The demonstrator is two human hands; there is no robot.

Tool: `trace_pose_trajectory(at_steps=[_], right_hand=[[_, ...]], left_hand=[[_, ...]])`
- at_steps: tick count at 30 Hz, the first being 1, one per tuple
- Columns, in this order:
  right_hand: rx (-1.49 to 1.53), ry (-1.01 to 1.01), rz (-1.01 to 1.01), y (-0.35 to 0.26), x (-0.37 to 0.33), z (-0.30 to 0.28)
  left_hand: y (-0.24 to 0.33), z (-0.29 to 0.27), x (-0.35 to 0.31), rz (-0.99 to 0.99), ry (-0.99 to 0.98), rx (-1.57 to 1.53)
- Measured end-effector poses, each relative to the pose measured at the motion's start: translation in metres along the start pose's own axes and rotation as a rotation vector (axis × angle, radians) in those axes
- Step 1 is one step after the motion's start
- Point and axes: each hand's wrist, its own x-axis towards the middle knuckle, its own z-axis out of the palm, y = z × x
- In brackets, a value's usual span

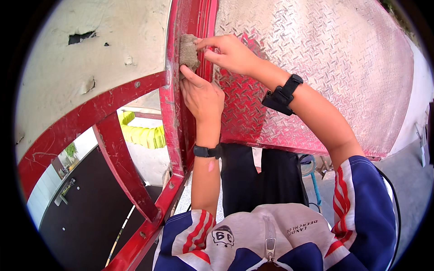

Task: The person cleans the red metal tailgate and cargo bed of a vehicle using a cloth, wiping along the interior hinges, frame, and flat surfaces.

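Note:
A rough, grey-brown fibrous pad, like a dirty piece of cloth or sponge, lies against the inner face of the red metal post. My right hand reaches over from the right, its bent fingers gripping the pad's upper right edge. Below it, my left hand is at the pad's lower end, with one digit pressed over it. The other fingers lie along the post, their tips partly hidden. Both wrists wear black straps; the right one carries a small black box.
Right of the post spreads a worn red-and-silver diamond-plate panel. A scuffed cream board with torn holes stands at the left, above a curved red frame bar. Yellow ribbed material shows through the frame. A blue hose hangs beneath the panel.

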Motion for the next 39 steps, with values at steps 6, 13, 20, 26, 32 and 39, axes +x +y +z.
trace_pose_trajectory(at_steps=[6, 13, 20, 26, 32, 39], right_hand=[[0.075, -0.197, 0.408, -0.007, 0.028, 0.018], [0.695, 0.115, 0.668, -0.008, 0.023, 0.052], [0.502, 0.259, 0.764, 0.014, 0.047, 0.055], [0.446, 0.297, 0.736, 0.012, 0.068, 0.045], [0.517, 0.445, 0.723, 0.039, 0.134, 0.004], [0.587, 0.436, 0.729, 0.058, 0.219, -0.067]], left_hand=[[0.001, -0.005, 0.002, -0.058, -0.048, -0.031], [-0.010, -0.002, -0.005, -0.072, -0.116, 0.010], [0.002, 0.000, 0.011, -0.123, -0.166, 0.022], [0.008, 0.004, 0.035, -0.076, -0.083, 0.009], [0.040, 0.015, 0.116, -0.021, 0.004, -0.054], [0.064, 0.042, 0.201, 0.073, 0.212, -0.098]])
